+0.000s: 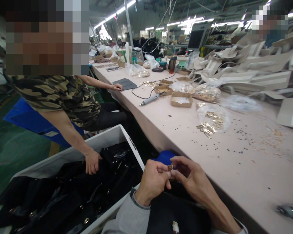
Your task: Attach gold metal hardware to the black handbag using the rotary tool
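Observation:
Just past the table's front edge, my left hand (151, 182) pinches a small gold-coloured metal plate (170, 167) between thumb and fingers. From the other side my right hand (190, 175) is closed on the same plate, thumb and forefinger touching it. Below both hands, a black bag-like item (183, 211) lies across my lap. Near its lower part sits a gold-coloured fitting (175, 226) with something white on it. My fingers cover part of the plate, so its full shape is hidden.
A white bin (123, 130) of black items stands at left; a co-worker's hand (92, 161) reaches into it. On the table (158, 126) are a grey corded tool (148, 100), a small box (182, 100), gold plates (207, 128) on plastic, black bits and a metal tool (291, 211).

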Tool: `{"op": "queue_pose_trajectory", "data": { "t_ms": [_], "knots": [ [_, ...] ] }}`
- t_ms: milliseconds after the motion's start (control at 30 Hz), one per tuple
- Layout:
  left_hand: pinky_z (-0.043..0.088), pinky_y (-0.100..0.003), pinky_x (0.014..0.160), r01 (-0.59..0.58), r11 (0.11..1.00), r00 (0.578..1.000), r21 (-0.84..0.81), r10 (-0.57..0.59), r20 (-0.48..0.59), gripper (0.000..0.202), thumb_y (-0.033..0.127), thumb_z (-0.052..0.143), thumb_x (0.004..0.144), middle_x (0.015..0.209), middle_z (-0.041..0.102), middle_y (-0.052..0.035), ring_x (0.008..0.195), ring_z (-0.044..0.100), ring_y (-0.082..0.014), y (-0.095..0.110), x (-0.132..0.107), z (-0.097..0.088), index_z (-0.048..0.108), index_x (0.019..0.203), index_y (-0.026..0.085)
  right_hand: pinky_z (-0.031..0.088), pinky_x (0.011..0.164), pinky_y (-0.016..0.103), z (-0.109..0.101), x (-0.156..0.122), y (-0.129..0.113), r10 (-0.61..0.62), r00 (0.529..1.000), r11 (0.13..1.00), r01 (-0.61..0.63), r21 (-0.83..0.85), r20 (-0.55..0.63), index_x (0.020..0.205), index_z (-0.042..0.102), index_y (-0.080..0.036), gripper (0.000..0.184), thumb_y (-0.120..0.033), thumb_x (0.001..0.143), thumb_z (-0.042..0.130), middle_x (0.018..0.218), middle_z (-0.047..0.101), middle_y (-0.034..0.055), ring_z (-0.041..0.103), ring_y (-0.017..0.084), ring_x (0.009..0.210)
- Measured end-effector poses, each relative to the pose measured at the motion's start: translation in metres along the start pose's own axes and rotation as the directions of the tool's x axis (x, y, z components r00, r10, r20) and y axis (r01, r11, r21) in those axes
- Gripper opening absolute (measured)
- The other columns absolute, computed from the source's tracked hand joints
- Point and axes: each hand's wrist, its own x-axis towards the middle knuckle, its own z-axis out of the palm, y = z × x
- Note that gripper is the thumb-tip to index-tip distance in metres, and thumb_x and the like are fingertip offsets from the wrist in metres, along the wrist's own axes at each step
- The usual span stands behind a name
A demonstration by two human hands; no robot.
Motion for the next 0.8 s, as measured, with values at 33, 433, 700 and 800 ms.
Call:
{"op": "queue_pose_trajectory", "data": {
  "t_ms": [33,433,700,800],
  "knots": [
    [0.035,-0.017,0.037,0.011,1.0,1.0,-0.004,-0.011,-0.004,0.014,0.021,0.066,0.075,0.047,0.064,-0.0033,0.035,0.049,-0.0093,0.0,0.001,0.0,0.074,0.076,0.01,0.054,0.075,0.032,-0.001,-0.003,-0.001,-0.034,0.999,0.999,0.034,-0.038,0.006,0.115,0.07,-0.022,0.027,-0.029,0.089,0.074,0.098,0.07,0.0032,0.065,0.019,0.083],
    [0.032,-0.018,0.036,0.02,0.999,1.0,-0.026,-0.02,-0.008,0.015,0.025,0.069,0.073,0.045,0.061,-0.0016,0.034,0.046,-0.0088,-0.003,0.004,0.002,0.074,0.075,0.01,0.051,0.071,0.028,-0.006,-0.012,0.0,-0.137,0.991,0.986,0.135,-0.098,-0.011,0.106,0.076,-0.024,0.019,-0.023,0.087,0.079,0.095,0.071,0.0014,0.066,0.017,0.081],
    [0.035,-0.019,0.041,-0.029,0.999,1.0,-0.018,0.029,-0.009,0.019,0.02,0.067,0.072,0.055,0.063,0.0015,0.04,0.05,-0.0087,0.005,-0.004,0.005,0.064,0.089,0.013,0.052,0.064,0.026,-0.037,0.026,0.008,-0.049,0.898,0.919,-0.131,0.373,0.437,0.119,0.076,-0.014,0.04,-0.042,0.09,0.08,0.085,0.071,0.0043,0.062,0.014,0.067],
    [0.035,-0.018,0.041,-0.048,0.996,0.999,-0.079,0.049,0.011,0.036,0.021,0.07,0.071,0.053,0.059,0.0081,0.04,0.049,-0.0087,0.006,-0.005,0.004,0.052,0.101,0.017,0.052,0.061,0.025,-0.04,0.042,0.021,-0.113,0.798,0.878,-0.198,0.435,0.591,0.119,0.077,-0.013,0.043,-0.042,0.087,0.083,0.085,0.073,0.0059,0.062,0.013,0.063]
  ]
}}
